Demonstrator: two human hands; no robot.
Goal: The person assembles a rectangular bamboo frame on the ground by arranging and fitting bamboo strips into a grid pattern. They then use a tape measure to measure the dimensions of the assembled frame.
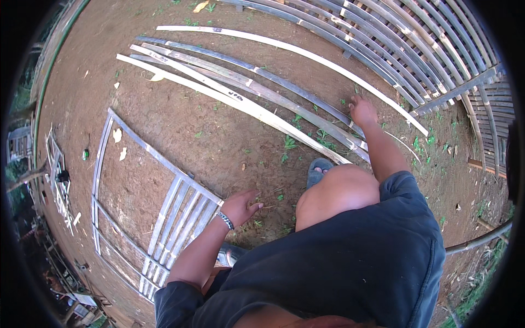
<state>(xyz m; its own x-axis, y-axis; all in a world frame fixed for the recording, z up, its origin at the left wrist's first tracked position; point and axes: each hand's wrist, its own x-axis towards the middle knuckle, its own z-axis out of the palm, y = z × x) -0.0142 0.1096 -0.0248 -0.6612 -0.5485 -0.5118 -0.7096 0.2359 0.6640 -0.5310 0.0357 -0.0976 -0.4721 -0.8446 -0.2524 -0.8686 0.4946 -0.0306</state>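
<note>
My left hand (240,208), with a chain bracelet on the wrist, hovers over the soil by the near corner of a bamboo frame (136,139). Its fingers are stretched out and nothing shows in them. Slats (178,224) fill the near part of that frame. Farther right, my right hand (363,111) is over the ground with its fingers apart, holding nothing I can see. It lies between a single pale bamboo strip (306,53) and a dark bamboo strip (273,78). More split strips, among them a pale one (257,112), lie beside the dark one.
A large slatted bamboo panel (394,44) spans the far right. My sandalled foot (317,170) is close to the ends of the strips. Small weeds (288,143) dot the bare soil. A pole (481,238) juts in at right, and scraps of bamboo (63,186) lie at left.
</note>
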